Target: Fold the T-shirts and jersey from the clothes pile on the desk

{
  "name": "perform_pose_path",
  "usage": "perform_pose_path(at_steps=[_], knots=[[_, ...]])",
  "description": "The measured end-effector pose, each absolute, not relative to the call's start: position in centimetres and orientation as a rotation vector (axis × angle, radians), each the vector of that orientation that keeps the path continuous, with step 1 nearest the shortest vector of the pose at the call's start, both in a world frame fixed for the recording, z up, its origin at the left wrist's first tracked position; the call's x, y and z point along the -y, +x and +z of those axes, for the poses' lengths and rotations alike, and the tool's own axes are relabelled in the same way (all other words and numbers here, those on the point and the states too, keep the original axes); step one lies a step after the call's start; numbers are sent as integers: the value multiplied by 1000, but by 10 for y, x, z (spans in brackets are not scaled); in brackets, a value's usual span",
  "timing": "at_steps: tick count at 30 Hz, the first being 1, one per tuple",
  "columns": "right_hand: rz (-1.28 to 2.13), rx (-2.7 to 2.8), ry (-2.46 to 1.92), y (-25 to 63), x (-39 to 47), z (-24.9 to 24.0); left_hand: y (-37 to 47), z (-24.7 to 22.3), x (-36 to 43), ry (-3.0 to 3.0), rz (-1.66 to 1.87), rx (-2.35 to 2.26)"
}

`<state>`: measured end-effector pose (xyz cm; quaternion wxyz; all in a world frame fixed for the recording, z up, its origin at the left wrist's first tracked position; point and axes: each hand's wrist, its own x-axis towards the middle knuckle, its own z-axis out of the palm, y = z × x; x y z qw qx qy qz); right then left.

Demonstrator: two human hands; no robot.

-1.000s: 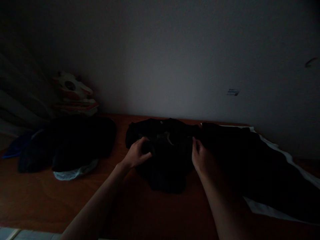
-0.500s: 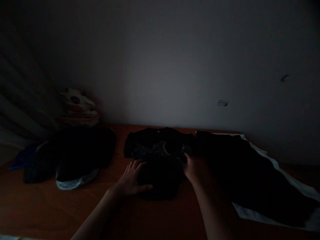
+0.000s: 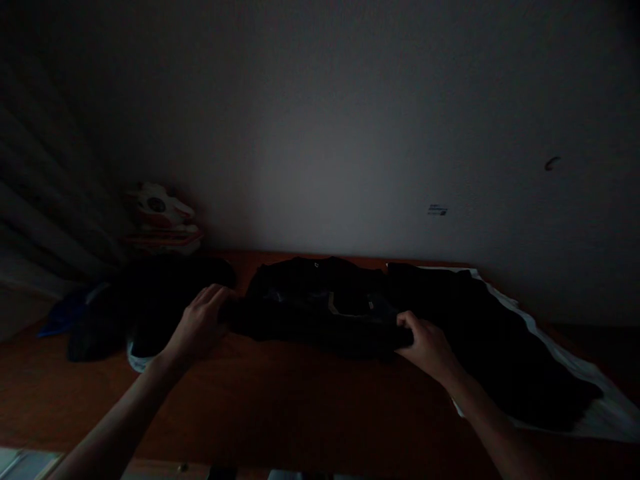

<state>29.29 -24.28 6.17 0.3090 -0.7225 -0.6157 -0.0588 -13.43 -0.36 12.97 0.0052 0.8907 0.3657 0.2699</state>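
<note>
A black shirt (image 3: 320,327) with a pale printed pattern and a small light mark near its far edge lies across the middle of the wooden surface. Its near part is raised and stretched sideways between my hands. My left hand (image 3: 203,319) is closed on the left end of the cloth; its fingertips are partly lost in the dark fabric. At the right end, my right hand (image 3: 424,341) pinches the edge between thumb and fingers. Dim light hides the folds.
A dark clothing pile (image 3: 165,293) with blue and whitish pieces sits at left. To the right, dark garments (image 3: 480,333) lie over a white cloth (image 3: 575,367). A cow-like toy (image 3: 160,205) stands at the back left, beside a curtain (image 3: 40,207). A wall (image 3: 320,133) closes the back.
My hands have moved apart, left hand leftward and right hand rightward. The shirt's bunched near part is now spread wide and lifted between them. The view has shifted slightly.
</note>
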Motion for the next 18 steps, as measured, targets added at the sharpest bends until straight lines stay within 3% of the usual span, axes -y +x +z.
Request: perform_pose_path(at_steps=[5,9,13,16,18], knots=[[-287,1417,-1954,305,263,80,-167,132,-2,2601,1032,-1288],[-289,1337,-2027,314,283,92,-194,104,-9,2402,671,-1237],[93,1330,-2074,312,303,94,-220,78,-5,2232,271,-1143],[258,1353,-2061,287,305,82,-220,71,6,2252,135,-1197],[186,1429,-2072,265,297,69,-208,70,14,2316,132,-1191]])
